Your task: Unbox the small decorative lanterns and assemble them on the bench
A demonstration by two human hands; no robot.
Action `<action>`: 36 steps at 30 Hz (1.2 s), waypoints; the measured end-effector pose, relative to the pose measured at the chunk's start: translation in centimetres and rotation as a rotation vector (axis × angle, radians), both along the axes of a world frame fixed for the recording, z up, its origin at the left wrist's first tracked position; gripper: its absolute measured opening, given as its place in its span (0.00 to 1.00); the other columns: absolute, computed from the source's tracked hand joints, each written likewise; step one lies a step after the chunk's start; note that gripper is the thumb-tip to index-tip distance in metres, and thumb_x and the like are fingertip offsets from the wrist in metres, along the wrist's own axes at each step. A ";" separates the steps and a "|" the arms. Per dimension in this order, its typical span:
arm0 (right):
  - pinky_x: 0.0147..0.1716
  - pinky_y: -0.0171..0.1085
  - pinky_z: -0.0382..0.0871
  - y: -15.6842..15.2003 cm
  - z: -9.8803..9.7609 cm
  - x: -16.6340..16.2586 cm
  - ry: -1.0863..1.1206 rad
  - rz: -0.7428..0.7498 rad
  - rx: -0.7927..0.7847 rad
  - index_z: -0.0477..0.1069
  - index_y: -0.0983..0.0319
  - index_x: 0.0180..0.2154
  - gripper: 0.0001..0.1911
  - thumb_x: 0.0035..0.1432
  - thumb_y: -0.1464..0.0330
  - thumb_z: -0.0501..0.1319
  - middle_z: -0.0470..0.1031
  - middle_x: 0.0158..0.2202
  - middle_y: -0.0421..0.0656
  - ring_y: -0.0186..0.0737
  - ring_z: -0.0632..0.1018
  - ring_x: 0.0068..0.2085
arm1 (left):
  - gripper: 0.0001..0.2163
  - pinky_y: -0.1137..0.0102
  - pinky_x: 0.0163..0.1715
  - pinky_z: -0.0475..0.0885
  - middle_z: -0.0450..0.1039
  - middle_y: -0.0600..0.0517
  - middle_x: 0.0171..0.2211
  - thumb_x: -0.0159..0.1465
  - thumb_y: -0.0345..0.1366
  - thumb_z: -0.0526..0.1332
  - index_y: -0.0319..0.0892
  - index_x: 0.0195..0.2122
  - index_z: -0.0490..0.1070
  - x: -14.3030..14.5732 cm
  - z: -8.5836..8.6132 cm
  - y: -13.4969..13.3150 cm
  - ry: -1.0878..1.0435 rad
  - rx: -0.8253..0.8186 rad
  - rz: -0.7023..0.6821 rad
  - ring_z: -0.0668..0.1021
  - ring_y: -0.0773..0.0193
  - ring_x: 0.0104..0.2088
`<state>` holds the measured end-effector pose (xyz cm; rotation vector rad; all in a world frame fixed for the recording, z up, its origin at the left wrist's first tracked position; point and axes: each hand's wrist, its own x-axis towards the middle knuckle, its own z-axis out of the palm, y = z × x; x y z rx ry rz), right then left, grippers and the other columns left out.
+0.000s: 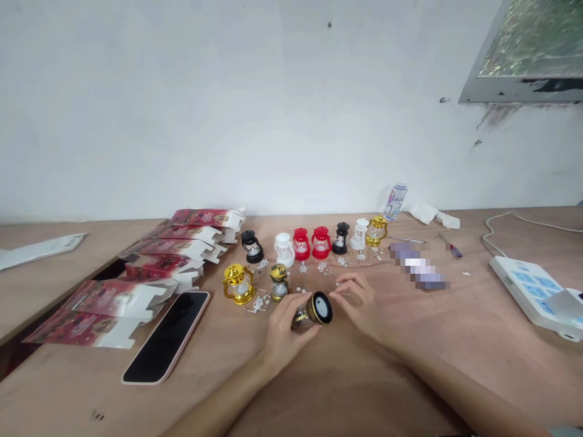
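Note:
My left hand (286,328) is closed around a small gold toy lantern (313,311) held on its side, its black base facing me. My right hand (357,300) rests just right of it, fingers curled in a pinch near a tiny clear part on the table; what it holds I cannot make out. Just beyond my hands stand a gold lantern (238,283) and a smaller gold one (279,281). Small white plastic pieces (259,301) lie scattered around them.
A row of little lanterns (314,243), black, white, red and gold, stands farther back. Flat red-and-white boxes (150,267) fan out at left beside a phone (166,337) lying face up. A water bottle (394,201), crumpled tissue and a white device (535,291) with cable sit right.

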<state>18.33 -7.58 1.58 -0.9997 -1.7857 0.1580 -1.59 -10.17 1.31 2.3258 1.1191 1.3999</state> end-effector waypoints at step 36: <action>0.34 0.36 0.68 -2.0 1.8 -1.9 0.156 0.339 -0.189 0.70 0.59 0.33 0.03 0.56 0.67 0.60 0.69 0.31 0.41 0.37 0.73 0.34 | 0.21 0.64 0.39 0.73 0.72 0.45 0.41 0.54 0.31 0.63 0.43 0.50 0.64 -0.2 -0.3 0.2 0.015 0.122 -0.019 0.75 0.59 0.41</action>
